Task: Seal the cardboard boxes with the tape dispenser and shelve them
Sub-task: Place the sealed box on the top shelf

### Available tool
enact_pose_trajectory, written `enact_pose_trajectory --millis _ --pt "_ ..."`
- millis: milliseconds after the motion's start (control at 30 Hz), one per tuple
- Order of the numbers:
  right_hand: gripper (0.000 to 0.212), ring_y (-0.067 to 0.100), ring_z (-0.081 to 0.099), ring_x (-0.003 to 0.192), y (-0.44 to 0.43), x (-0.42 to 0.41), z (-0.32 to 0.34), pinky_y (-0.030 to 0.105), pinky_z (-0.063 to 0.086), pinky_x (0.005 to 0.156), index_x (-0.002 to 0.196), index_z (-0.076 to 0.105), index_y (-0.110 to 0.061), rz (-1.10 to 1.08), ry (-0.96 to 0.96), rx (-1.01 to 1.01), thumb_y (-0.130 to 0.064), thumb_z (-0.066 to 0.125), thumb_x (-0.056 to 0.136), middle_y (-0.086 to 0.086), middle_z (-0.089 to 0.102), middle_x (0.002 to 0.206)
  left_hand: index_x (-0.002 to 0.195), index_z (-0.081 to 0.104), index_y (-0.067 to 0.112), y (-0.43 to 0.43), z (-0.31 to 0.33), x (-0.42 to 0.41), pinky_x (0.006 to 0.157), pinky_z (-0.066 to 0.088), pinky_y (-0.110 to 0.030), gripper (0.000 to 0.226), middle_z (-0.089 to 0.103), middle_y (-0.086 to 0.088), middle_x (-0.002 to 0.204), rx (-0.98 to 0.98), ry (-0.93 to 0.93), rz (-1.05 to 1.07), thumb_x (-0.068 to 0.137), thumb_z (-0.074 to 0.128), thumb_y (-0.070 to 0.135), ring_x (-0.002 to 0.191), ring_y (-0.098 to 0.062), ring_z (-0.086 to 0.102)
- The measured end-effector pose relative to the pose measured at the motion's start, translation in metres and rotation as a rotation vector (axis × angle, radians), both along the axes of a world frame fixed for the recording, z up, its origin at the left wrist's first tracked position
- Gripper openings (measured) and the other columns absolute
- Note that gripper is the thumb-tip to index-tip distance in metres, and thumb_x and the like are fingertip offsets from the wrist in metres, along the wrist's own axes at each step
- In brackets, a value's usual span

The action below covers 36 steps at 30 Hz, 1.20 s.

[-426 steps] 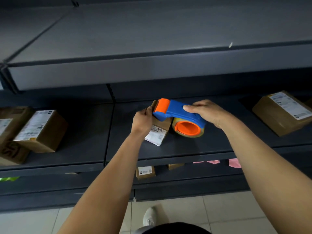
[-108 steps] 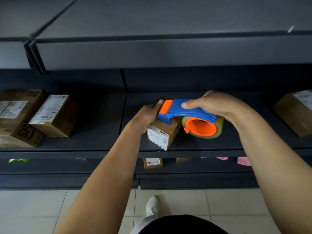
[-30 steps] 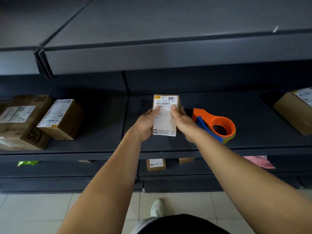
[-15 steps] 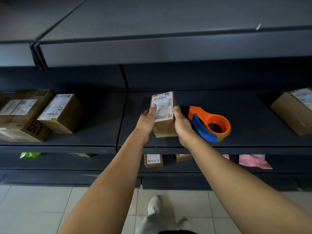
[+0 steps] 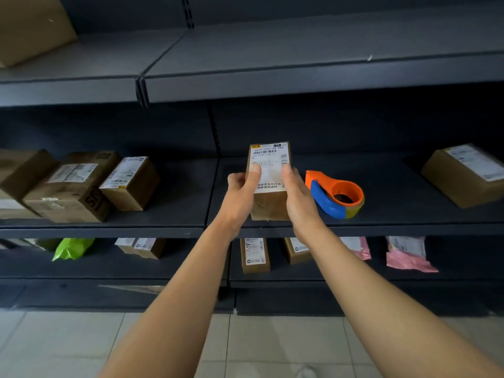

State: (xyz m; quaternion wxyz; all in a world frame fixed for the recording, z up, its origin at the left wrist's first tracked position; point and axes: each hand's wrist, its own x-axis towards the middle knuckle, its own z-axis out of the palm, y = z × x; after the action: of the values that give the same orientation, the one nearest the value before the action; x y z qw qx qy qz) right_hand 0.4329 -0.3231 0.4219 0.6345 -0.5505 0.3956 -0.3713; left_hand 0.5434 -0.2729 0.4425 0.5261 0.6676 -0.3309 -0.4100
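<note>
A small cardboard box (image 5: 268,159) with a white shipping label on top is held between both hands over the front of the middle shelf (image 5: 381,222). My left hand (image 5: 241,192) grips its left side, thumb on the label. My right hand (image 5: 296,192) grips its right side, thumb on the label too. The blue and orange tape dispenser (image 5: 336,193) lies on its side on the shelf just right of the box, free of either hand.
Several labelled boxes (image 5: 81,184) are stacked at the left of the middle shelf, and one box (image 5: 463,175) sits at its right end. The lower shelf holds small boxes (image 5: 255,255), pink mailers (image 5: 407,255) and a green bag (image 5: 72,248). An upper shelf (image 5: 300,75) overhangs.
The view has tilted upward, showing more of the upper shelf. Both hands keep hold of the small box, which sits slightly higher; the dispenser stays lying on the shelf.
</note>
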Motion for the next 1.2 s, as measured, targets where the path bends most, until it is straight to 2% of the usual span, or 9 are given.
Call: enact_pose_trajectory --millis 233,367,500,600,767,867,1033,1100,1200 --pt "0.063 -0.008 0.058 0.105 0.088 0.000 0.038 0.009 0.048 0.075 0.139 0.038 -0.035 -0.022 -0.112 -0.219 -0.061 0.039 0.081 -0.017 0.059 0.122 0.127 0.036 0.018 0.087 0.037 -0.005 0.076 0.052 -0.017 0.049 0.060 0.008 0.115 -0.173 -0.128 -0.065 0.093 0.046 0.051 0.099 -0.002 0.062" --pt "0.046 -0.006 0.059 0.107 0.125 0.001 0.066 0.009 0.048 0.078 0.138 0.040 -0.032 -0.041 -0.187 -0.296 -0.045 0.048 0.094 -0.014 0.060 0.124 0.127 0.041 0.018 0.125 0.070 -0.007 0.068 0.050 -0.009 0.049 0.063 0.015 0.103 -0.285 -0.191 -0.059 0.091 0.046 0.050 0.088 0.010 0.063" --pt "0.046 -0.001 0.059 0.111 0.148 -0.004 0.108 0.014 0.049 0.086 0.141 0.041 -0.024 -0.045 -0.273 -0.403 -0.024 0.051 0.096 -0.013 0.063 0.123 0.124 0.041 0.024 0.152 0.116 -0.011 0.068 0.046 -0.004 0.060 0.062 0.019 0.106 -0.415 -0.314 -0.104 0.077 0.043 0.060 0.091 0.015 0.060" --pt "0.039 -0.003 0.063 0.101 0.143 -0.006 0.146 0.012 0.050 0.077 0.135 0.045 -0.022 -0.041 -0.316 -0.437 -0.021 0.050 0.096 -0.012 0.067 0.113 0.121 0.044 0.024 0.150 0.152 -0.009 0.066 0.046 -0.004 0.060 0.062 0.020 0.100 -0.510 -0.361 -0.111 0.075 0.040 0.062 0.089 0.017 0.059" --pt "0.055 0.003 0.057 0.108 0.090 0.009 0.203 0.021 0.048 0.081 0.135 0.035 -0.022 -0.125 -0.256 -0.427 -0.043 0.058 0.090 -0.007 0.055 0.127 0.121 0.055 0.021 0.099 0.202 0.002 0.079 0.048 -0.012 0.049 0.062 0.019 0.104 -0.592 -0.422 -0.121 0.092 0.036 0.056 0.094 0.012 0.060" --pt "0.063 0.008 0.047 0.118 0.046 0.019 0.226 0.032 0.047 0.093 0.132 0.046 -0.020 -0.157 -0.195 -0.473 -0.057 0.057 0.083 -0.003 0.036 0.137 0.126 0.056 0.025 0.056 0.217 0.016 0.099 0.048 -0.033 0.054 0.065 0.012 0.118 -0.582 -0.449 -0.182 0.094 0.031 0.062 0.109 -0.002 0.061" --pt "0.123 0.019 0.045 0.130 -0.022 0.036 0.236 0.050 0.039 0.105 0.145 0.035 -0.029 -0.046 -0.149 -0.373 -0.094 0.055 0.043 -0.004 0.045 0.145 0.137 0.045 0.027 -0.001 0.220 0.032 0.106 0.040 -0.040 0.080 0.056 0.008 0.132 -0.508 -0.418 -0.144 0.080 0.028 0.080 0.122 -0.012 0.052" --pt "0.125 0.019 0.043 0.133 -0.042 0.042 0.234 0.051 0.036 0.107 0.146 0.032 -0.031 -0.003 -0.132 -0.335 -0.096 0.052 0.041 -0.005 0.045 0.145 0.143 0.034 0.022 -0.018 0.218 0.037 0.101 0.041 -0.036 0.085 0.050 0.007 0.133 -0.436 -0.404 -0.098 0.081 0.028 0.080 0.121 -0.013 0.049" --pt "0.114 0.019 0.047 0.128 -0.059 0.048 0.229 0.048 0.036 0.108 0.145 0.035 -0.029 0.026 -0.091 -0.306 -0.092 0.045 0.051 -0.003 0.049 0.142 0.140 0.038 0.020 -0.044 0.209 0.047 0.103 0.042 -0.039 0.096 0.054 0.006 0.133 -0.406 -0.410 -0.070 0.072 0.029 0.088 0.119 -0.011 0.053"
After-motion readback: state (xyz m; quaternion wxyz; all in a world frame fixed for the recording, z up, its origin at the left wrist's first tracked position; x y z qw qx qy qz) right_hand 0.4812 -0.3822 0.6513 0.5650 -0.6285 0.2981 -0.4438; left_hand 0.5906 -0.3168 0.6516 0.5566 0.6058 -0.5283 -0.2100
